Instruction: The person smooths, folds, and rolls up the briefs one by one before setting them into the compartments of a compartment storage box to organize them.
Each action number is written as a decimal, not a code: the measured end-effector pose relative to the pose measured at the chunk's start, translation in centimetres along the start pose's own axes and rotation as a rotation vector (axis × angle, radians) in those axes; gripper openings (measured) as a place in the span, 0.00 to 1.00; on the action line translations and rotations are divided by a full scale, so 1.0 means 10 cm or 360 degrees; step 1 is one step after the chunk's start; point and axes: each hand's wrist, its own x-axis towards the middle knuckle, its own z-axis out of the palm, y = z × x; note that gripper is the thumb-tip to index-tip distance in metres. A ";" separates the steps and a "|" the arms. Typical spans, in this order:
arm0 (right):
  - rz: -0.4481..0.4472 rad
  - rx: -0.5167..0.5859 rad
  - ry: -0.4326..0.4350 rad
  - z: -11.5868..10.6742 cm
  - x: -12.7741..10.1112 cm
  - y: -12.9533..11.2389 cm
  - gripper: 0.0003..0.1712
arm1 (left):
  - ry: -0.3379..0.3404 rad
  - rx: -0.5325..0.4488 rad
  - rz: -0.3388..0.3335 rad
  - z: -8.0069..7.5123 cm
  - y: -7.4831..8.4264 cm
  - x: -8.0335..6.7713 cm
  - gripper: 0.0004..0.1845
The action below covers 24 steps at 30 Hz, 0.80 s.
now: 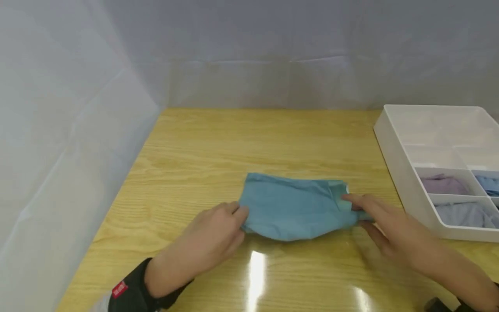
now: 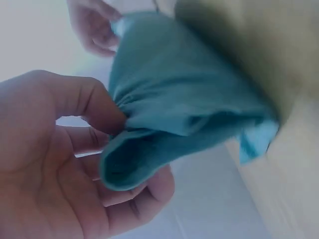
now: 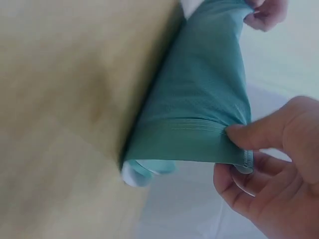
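Observation:
A folded teal cloth garment [image 1: 292, 210] spans the space between the two hands over the wooden table. My left hand [image 1: 212, 236] pinches its near left corner. In the left wrist view, the thumb presses the garment's gathered edge [image 2: 134, 112] against the fingers, and an open fold shows below. On the other side, my right hand [image 1: 397, 232] pinches the near right corner. A stitched hem band [image 3: 184, 142] shows there in the right wrist view, with the thumb over its corner. The garment's far edge lies close to the tabletop, while its near edge sags between the hands.
To the right stands a white divided box [image 1: 393, 160]. Its compartments hold a lilac cloth [image 1: 444, 184], a grey cloth [image 1: 464, 214] and a blue cloth [image 1: 487, 184]. White sheeting [image 1: 253, 52] hangs behind and left of the wooden table [image 1: 234, 138].

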 end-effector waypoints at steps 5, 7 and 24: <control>0.0119 0.0089 0.0034 -0.04 0.21 0.18 0.23 | -0.0136 -0.0107 -0.0136 -0.13 -0.32 0.32 0.02; 0.0197 0.0106 0.0011 -0.01 0.29 0.29 0.29 | -0.0197 -0.0057 -0.0211 -0.11 -0.45 0.46 0.02; 0.0526 0.0086 -0.0236 0.37 0.40 0.61 0.09 | -0.0453 0.0099 -0.0722 0.44 -0.79 0.87 0.12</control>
